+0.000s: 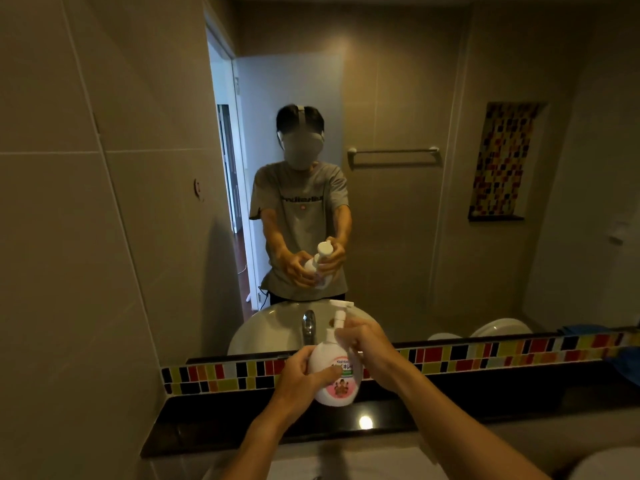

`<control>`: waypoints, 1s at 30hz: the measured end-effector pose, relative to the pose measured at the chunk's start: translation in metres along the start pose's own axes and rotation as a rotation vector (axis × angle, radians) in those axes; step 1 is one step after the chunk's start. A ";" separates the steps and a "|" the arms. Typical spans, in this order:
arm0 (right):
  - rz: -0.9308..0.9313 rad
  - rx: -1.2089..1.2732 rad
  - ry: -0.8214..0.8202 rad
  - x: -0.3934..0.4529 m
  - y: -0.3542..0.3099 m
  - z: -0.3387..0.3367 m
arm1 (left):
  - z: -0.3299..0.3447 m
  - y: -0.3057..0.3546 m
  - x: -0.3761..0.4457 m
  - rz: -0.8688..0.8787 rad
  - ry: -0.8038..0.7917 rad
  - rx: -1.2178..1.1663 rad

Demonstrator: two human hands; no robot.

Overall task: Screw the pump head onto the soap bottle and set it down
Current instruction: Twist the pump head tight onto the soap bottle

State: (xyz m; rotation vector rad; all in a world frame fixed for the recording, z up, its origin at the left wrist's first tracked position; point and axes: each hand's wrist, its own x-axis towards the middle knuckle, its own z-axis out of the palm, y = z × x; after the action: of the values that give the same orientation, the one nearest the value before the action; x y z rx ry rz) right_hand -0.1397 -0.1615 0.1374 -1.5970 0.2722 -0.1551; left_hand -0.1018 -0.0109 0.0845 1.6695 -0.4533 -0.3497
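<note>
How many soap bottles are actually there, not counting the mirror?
1: the soap bottle is held above the dark counter ledge, left hand on its body, right hand at the pump head. Its reflection shows in the mirror.

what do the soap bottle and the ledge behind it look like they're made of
Soap bottle: likely plastic, opaque white with a smooth moulded body and printed pink label. Ledge: seemingly polished black stone or similar, glossy enough to mirror a ceiling light.

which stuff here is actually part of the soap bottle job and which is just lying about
Part of the job:
soap bottle, held in the left hand
pump head, on the bottle's neck, right hand at it

Just there:
faucet
mirror
colored tile strip
black counter ledge
towel bar, seen in the mirror
</note>
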 end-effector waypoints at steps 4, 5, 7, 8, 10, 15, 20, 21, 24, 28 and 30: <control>-0.059 -0.104 0.105 0.004 0.004 0.011 | 0.011 -0.002 0.000 0.027 0.148 0.089; -0.051 -0.115 0.090 0.005 0.004 0.013 | 0.011 -0.002 0.000 0.019 0.138 0.072; -0.015 -0.086 0.041 0.005 0.001 0.010 | 0.006 -0.002 0.000 -0.010 0.066 0.000; 0.000 -0.039 0.019 0.004 -0.001 0.008 | 0.002 -0.001 -0.001 -0.032 0.016 -0.042; 0.019 0.060 -0.015 0.005 -0.005 0.002 | -0.005 0.003 -0.002 -0.079 -0.083 -0.103; 0.025 0.006 0.014 0.005 -0.003 0.008 | 0.005 0.001 -0.002 -0.041 0.021 -0.025; 0.009 -0.029 0.016 0.007 -0.002 0.005 | 0.011 -0.002 -0.003 -0.005 0.113 0.017; 0.025 -0.038 0.009 0.008 -0.001 0.003 | 0.010 -0.002 -0.002 0.001 0.116 0.032; 0.031 -0.058 0.140 0.012 0.003 0.004 | 0.014 -0.001 -0.001 0.040 0.196 0.143; -0.020 -0.049 0.227 0.013 0.007 0.012 | 0.025 0.003 0.000 0.047 0.264 0.106; 0.000 0.141 0.151 0.013 0.001 0.009 | 0.023 0.007 0.001 0.027 0.255 0.008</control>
State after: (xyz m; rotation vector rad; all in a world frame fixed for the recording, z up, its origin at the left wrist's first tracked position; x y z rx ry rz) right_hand -0.1245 -0.1561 0.1350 -1.4473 0.3709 -0.2895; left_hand -0.1128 -0.0321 0.0885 1.6867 -0.2866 -0.1120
